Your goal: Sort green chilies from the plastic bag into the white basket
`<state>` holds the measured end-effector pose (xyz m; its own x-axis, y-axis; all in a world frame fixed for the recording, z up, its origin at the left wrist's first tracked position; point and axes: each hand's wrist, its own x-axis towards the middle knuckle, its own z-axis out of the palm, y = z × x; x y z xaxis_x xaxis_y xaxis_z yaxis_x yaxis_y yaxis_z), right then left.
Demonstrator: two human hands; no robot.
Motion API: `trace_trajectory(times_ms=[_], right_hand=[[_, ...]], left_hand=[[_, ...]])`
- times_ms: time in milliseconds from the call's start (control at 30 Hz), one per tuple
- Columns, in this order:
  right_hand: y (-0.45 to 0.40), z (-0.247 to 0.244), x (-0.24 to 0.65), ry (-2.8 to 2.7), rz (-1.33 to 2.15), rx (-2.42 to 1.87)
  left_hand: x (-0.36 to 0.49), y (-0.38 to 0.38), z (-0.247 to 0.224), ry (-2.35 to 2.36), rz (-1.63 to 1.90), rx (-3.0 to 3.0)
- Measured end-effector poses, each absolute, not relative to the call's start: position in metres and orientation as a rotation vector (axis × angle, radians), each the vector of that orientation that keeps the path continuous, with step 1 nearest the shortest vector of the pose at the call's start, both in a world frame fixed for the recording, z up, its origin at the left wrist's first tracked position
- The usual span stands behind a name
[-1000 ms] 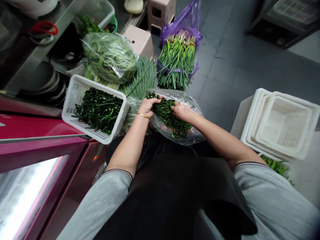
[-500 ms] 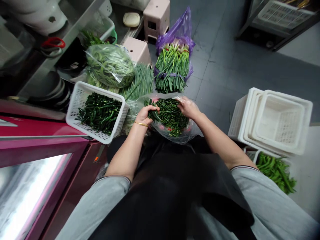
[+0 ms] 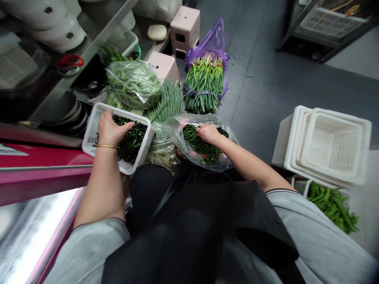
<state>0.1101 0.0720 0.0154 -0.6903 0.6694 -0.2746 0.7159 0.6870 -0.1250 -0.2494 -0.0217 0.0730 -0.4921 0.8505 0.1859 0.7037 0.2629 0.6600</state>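
Observation:
My left hand (image 3: 111, 129) is over the white perforated basket (image 3: 137, 167), thumb stretched out, open, with its other fingers partly hidden. Glossy, slender dark green vegetables, chili-like in shape, (image 3: 132, 146) fill much of the basket beneath it. My right hand (image 3: 209, 133) reaches into a clear plastic bag (image 3: 174, 128), its fingers closed together on the greens there. The thin dark green pieces (image 3: 201, 148) in the bag resemble those in the basket, some with paler ends. Reddish patches show around the bag's side.
Bundled green stalks in purple plastic (image 3: 204, 85) lie ahead on the floor. Bagged pale green vegetables (image 3: 133, 85) and long thin greens (image 3: 168, 98) are beside the basket. Pink stools (image 3: 185, 27) stand behind. Stacked white baskets (image 3: 331, 146) and green peppers (image 3: 330, 205) are at right.
My left hand has moved left from the bag to over the basket and its fingers have spread. My right hand has shifted left, deeper over the greens in the bag.

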Motion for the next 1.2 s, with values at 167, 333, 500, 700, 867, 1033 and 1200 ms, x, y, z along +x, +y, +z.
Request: trace_trajectory(times_ms=[167, 333, 500, 700, 867, 1033, 1200], right_hand=[[0.073, 0.037, 0.134, 2.828, -0.702, 1.571], [0.051, 0.041, 0.154, 2.726, -1.401, 1.824], [0.032, 0.032, 0.183, 2.082, -2.329, 1.459], [0.033, 0.024, 0.177, 2.310, -1.129, 1.685], [0.060, 0.019, 0.143, 2.310, -0.453, 1.737], [0.035, 0.028, 0.148, 2.469, -0.530, 1.647], [0.009, 0.023, 0.162, 2.474, -1.274, 1.589]], left_hand=[[-0.102, -0.015, 0.068, 1.784, 0.860, 1.849], [-0.002, 0.007, 0.026, 1.597, 0.563, 1.889], [-0.017, -0.006, 0.009, 1.251, 0.634, 1.974], [-0.046, -0.009, 0.019, 1.161, 0.944, 1.082], [-0.035, 0.014, 0.021, 1.177, 0.999, 0.413], [-0.006, 0.010, 0.005, 1.207, 0.956, 0.492], [-0.005, -0.010, 0.004, 1.219, 0.768, 0.816]])
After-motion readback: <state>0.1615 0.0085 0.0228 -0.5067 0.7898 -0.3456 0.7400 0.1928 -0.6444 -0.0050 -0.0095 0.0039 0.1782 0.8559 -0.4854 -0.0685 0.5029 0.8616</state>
